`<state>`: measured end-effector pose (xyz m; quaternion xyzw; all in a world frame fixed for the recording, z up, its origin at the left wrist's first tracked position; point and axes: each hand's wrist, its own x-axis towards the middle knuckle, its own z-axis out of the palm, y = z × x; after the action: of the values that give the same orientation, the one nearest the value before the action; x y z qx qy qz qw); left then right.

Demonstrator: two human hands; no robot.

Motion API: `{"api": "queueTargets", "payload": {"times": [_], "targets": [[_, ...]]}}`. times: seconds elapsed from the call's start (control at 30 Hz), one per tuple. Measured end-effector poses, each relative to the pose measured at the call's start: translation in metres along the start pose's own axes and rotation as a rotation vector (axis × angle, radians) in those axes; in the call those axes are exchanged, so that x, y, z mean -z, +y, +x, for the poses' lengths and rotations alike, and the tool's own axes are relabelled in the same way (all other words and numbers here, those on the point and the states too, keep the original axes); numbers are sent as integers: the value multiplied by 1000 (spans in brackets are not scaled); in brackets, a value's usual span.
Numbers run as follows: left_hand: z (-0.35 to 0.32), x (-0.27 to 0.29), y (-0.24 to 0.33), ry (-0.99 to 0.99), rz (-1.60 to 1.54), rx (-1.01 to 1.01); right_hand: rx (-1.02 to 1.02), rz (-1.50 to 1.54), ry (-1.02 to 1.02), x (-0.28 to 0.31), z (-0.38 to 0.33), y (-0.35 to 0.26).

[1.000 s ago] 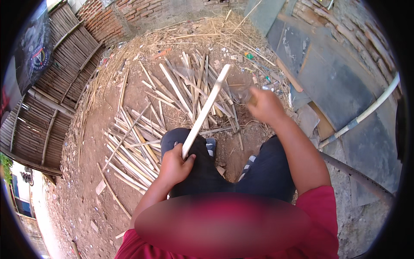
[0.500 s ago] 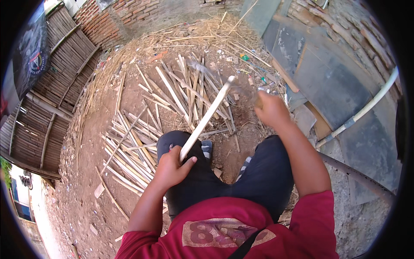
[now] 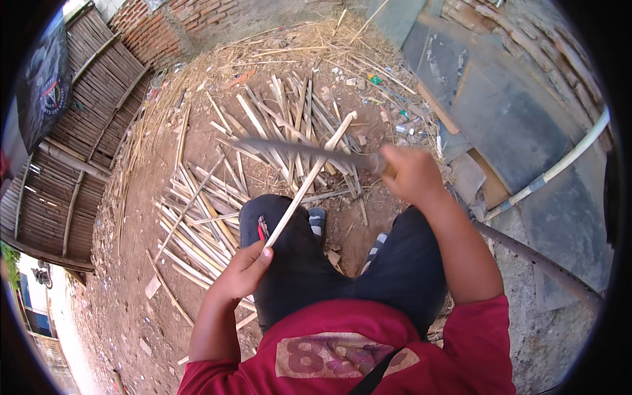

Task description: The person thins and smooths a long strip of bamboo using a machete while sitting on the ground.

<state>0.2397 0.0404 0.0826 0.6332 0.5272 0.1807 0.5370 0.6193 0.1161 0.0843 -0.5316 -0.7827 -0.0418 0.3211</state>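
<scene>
On the bare dirt ground (image 3: 131, 283) a wide scatter of split bamboo strips (image 3: 204, 217) is spread ahead of the seated person, with a heap of dry straw (image 3: 309, 46) beyond it and a woven bamboo fence (image 3: 79, 131) along the left. A pale pipe (image 3: 559, 164) is laid across grey slabs (image 3: 507, 112) on the right.

Between the knees — over the dark trousers (image 3: 309, 263) — 1 long bamboo stick (image 3: 309, 178) is held slanting up and away. Its lower end is gripped firmly by the left hand (image 3: 243, 270), fingers wrapped around it. A long blade (image 3: 296, 150), blurred by motion, is clenched at its handle by the right hand (image 3: 411, 174) and crosses the stick near its upper half.

For this shaving stroke to go well, the stick should probably be kept steady and angled away from the body, and the blade driven outward at a shallow angle — well clear of the left fingers and the knees.
</scene>
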Motion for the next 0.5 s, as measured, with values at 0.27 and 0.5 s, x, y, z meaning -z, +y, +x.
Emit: {"api": "queueTargets", "payload": {"times": [0.27, 0.5], "targets": [[-20, 5, -17, -167, -260, 136, 142, -37, -84, -1, -3, -19], [-30, 0, -22, -150, -226, 170, 98, -25, -55, 6, -5, -10]]}}
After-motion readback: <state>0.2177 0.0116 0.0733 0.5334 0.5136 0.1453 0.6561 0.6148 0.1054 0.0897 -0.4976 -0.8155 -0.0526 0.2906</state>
